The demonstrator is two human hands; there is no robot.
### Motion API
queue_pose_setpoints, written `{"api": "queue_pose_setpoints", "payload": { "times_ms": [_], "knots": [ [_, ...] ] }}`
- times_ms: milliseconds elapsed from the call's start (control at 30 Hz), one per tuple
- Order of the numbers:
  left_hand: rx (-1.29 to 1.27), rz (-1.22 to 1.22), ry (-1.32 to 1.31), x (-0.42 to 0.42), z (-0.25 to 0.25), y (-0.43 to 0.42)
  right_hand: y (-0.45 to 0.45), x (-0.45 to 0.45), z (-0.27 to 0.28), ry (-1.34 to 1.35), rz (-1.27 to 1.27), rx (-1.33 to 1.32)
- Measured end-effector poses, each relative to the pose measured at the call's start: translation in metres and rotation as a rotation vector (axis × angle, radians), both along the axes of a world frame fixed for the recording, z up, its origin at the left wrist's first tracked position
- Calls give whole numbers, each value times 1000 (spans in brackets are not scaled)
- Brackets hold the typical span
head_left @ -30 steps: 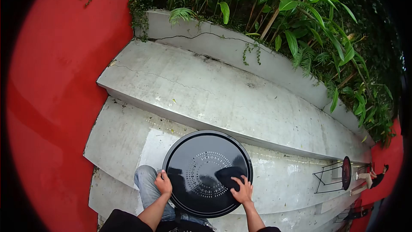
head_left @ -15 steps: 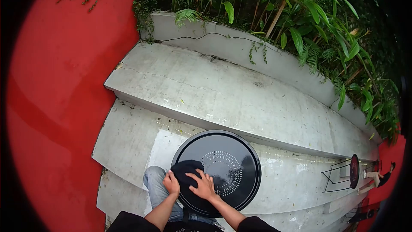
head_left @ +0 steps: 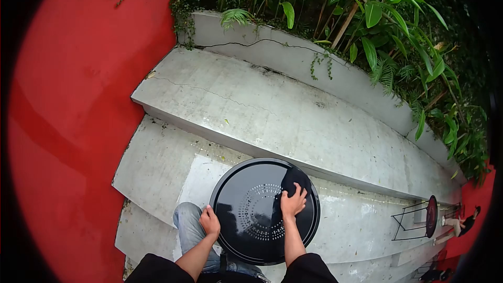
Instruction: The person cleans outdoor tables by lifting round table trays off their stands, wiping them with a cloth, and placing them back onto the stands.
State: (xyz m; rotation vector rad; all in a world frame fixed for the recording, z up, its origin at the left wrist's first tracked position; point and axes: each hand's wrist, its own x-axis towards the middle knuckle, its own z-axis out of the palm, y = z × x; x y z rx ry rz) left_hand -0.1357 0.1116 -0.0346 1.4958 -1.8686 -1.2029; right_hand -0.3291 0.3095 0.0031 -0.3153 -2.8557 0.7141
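Observation:
A round black table top (head_left: pixel 236 230) with a ring pattern of small light marks stands before me, beside my jeans-clad knee. My left hand (head_left: pixel 210 221) is closed on its left rim. My right hand (head_left: pixel 294 202) presses a black cloth (head_left: pixel 291 178) against the upper right part of the shiny surface, fingers bent over the cloth. The cloth's lower part is hard to tell from the dark top.
Pale concrete steps (head_left: pixel 251 110) curve around the table, with a low wall (head_left: pixel 251 41) and green plants (head_left: pixel 367 26) behind. Red ground (head_left: pixel 78 99) lies at left. Another round table (head_left: pixel 431 216) and a person (head_left: pixel 468 222) are at far right.
From the left side of the table top, my right hand has moved with the cloth to the upper right. My left hand has stayed at the left rim.

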Motion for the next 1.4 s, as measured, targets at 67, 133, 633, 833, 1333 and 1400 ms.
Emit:
{"api": "queue_pose_setpoints", "payload": {
  "times_ms": [67, 133, 633, 833, 1333, 1400],
  "knots": [
    [-9, 5, 5, 3, -7, 0, -44, 1, 4, -27, 156, -31],
    [14, 6, 21, 4, -6, -1, -73, 27, 8, -50, 416, -66],
    [40, -38, 29, 5, 1, 0, 158, 87, 24, 25, 608, 278],
    [5, -49, 42, 6, -4, 1, 5, -46, -12, 184, 36, 49],
    [29, -36, 39, 6, 7, 0, -94, -35, 27, 123, 1308, 168],
    [44, -33, 38, 6, 7, -1, -62, -64, 20, 88, 899, 152]
  ]
}}
